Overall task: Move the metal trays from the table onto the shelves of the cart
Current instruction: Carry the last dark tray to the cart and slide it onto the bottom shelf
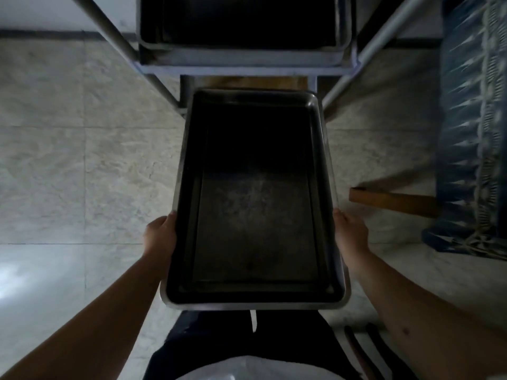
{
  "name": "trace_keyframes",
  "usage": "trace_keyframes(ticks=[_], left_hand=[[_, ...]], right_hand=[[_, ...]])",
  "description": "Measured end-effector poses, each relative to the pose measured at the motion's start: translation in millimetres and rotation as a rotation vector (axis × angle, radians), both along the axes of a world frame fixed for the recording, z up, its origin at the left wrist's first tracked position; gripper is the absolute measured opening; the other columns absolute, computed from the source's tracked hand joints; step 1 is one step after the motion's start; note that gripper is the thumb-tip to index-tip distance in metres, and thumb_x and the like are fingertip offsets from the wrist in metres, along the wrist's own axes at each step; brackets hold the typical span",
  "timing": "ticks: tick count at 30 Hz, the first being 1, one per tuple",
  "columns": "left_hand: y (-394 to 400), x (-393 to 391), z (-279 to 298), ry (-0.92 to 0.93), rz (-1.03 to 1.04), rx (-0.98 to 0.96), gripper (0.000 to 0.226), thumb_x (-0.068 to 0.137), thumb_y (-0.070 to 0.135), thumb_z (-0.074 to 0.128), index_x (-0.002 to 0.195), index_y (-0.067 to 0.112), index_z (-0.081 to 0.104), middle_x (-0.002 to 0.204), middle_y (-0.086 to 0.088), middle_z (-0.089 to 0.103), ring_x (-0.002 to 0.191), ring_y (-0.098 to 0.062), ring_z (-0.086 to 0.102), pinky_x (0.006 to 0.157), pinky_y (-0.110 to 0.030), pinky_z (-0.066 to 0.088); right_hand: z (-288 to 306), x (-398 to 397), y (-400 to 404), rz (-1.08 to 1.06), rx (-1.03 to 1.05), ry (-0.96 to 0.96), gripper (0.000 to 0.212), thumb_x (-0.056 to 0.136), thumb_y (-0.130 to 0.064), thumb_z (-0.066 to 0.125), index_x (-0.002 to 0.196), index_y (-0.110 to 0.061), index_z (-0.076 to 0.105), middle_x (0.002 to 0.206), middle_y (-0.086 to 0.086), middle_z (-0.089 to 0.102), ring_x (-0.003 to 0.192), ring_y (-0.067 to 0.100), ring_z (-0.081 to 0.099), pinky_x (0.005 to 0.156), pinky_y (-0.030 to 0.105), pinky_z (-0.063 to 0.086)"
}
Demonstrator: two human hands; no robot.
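Metal trays (pixel 255 204): two; hands (pixel 160 237): two

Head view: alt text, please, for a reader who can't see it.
Both hands, left hand and right hand, grip the long sides of an empty metal tray, its far end at the cart, whose upper shelf holds another tray.

Tray (pixel 255 215) before cart (pixel 247 67), second tray (pixel 244 23) on cart shelf.
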State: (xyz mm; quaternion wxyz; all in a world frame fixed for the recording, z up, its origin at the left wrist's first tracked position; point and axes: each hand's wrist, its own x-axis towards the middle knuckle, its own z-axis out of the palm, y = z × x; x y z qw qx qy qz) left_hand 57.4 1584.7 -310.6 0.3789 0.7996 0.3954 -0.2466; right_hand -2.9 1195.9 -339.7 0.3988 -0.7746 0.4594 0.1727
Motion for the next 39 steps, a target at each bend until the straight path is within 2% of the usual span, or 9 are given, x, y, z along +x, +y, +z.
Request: trace_keyframes(ticks=[4, 9, 16, 20, 23, 28, 33, 36, 39], left_hand=[[9, 43, -56, 0.012, -0.031, 0.004, 0.054, 0.099, 0.043, 0.05, 0.064, 0.002, 0.054, 0.06, -0.012, 0.048, 0.058, -0.025, 0.045, 0.057, -0.037, 0.033], [16, 101, -133, -0.023, -0.023, -0.025, 0.053, 0.099, 0.04, 0.05, 0.073, -0.006, 0.057, 0.066, -0.017, 0.051, 0.062, -0.025, 0.047, 0.056, -0.037, 0.033], [23, 176, -251, -0.099, 0.018, -0.012, 0.052, 0.097, 0.045, 0.051, 0.083, -0.003, 0.066, 0.076, -0.019, 0.061, 0.069, -0.027, 0.055, 0.065, -0.041, 0.043], [21, 210, -313, -0.158, 0.037, 0.02, 0.047, 0.096, 0.046, 0.053, 0.071, 0.007, 0.063, 0.069, -0.013, 0.061, 0.069, -0.027, 0.057, 0.065, -0.039, 0.046], [13, 232, -348, -0.21, 0.065, -0.006, 0.048, 0.095, 0.048, 0.054, 0.081, 0.004, 0.068, 0.083, -0.023, 0.069, 0.076, -0.032, 0.065, 0.075, -0.05, 0.055], [3, 270, -388, -0.293, 0.013, -0.014, 0.049, 0.097, 0.05, 0.052, 0.082, 0.007, 0.068, 0.079, -0.015, 0.067, 0.072, -0.028, 0.062, 0.068, -0.042, 0.051], [-3, 305, -408, -0.355, -0.037, 0.011, 0.053, 0.097, 0.054, 0.05, 0.092, 0.005, 0.07, 0.092, -0.024, 0.071, 0.081, -0.037, 0.067, 0.077, -0.053, 0.055], [-3, 319, -420, -0.389, -0.036, -0.008, 0.049, 0.095, 0.054, 0.054, 0.091, 0.008, 0.072, 0.09, -0.021, 0.072, 0.085, -0.038, 0.069, 0.083, -0.057, 0.055], [-1, 329, -434, -0.434, -0.024, -0.04, 0.041, 0.096, 0.049, 0.055, 0.081, 0.014, 0.07, 0.081, -0.011, 0.072, 0.079, -0.031, 0.069, 0.076, -0.047, 0.055]], right_hand=[[-50, 37, 8, -0.021, -0.024, -0.024, 0.05, 0.098, -0.04, 0.05, 0.071, 0.001, 0.057, 0.061, 0.003, 0.051, 0.054, 0.01, 0.046, 0.053, 0.029, 0.037], [-121, 101, 15, 0.031, -0.099, -0.061, 0.051, 0.098, -0.041, 0.048, 0.055, -0.014, 0.046, 0.053, -0.003, 0.044, 0.048, 0.007, 0.043, 0.05, 0.028, 0.035], [-241, 186, 18, 0.065, -0.126, -0.138, 0.051, 0.096, -0.044, 0.046, 0.053, -0.018, 0.038, 0.051, -0.003, 0.04, 0.049, 0.014, 0.037, 0.051, 0.031, 0.031], [-305, 232, 13, 0.101, -0.097, -0.248, 0.049, 0.095, -0.042, 0.049, 0.054, -0.017, 0.039, 0.054, -0.001, 0.039, 0.052, 0.012, 0.038, 0.054, 0.032, 0.032], [-340, 269, 2, 0.124, -0.103, -0.315, 0.05, 0.095, -0.039, 0.053, 0.053, -0.016, 0.042, 0.054, 0.0, 0.039, 0.053, 0.014, 0.038, 0.056, 0.031, 0.03], [-384, 318, -8, 0.029, 0.005, -0.394, 0.05, 0.095, -0.037, 0.057, 0.052, -0.018, 0.039, 0.054, -0.002, 0.034, 0.052, 0.013, 0.036, 0.059, 0.03, 0.029], [-420, 352, -14, -0.034, 0.072, -0.433, 0.039, 0.094, -0.041, 0.057, 0.062, -0.018, 0.056, 0.061, -0.003, 0.052, 0.057, 0.011, 0.049, 0.053, 0.023, 0.038], [-438, 366, -14, -0.049, 0.078, -0.472, 0.038, 0.094, -0.041, 0.057, 0.066, -0.016, 0.058, 0.063, -0.003, 0.053, 0.057, 0.009, 0.048, 0.047, 0.016, 0.037], [-449, 377, -12, -0.042, 0.117, -0.5, 0.031, 0.095, -0.039, 0.057, 0.076, -0.017, 0.066, 0.072, 0.001, 0.06, 0.068, 0.013, 0.055, 0.059, 0.022, 0.041]])
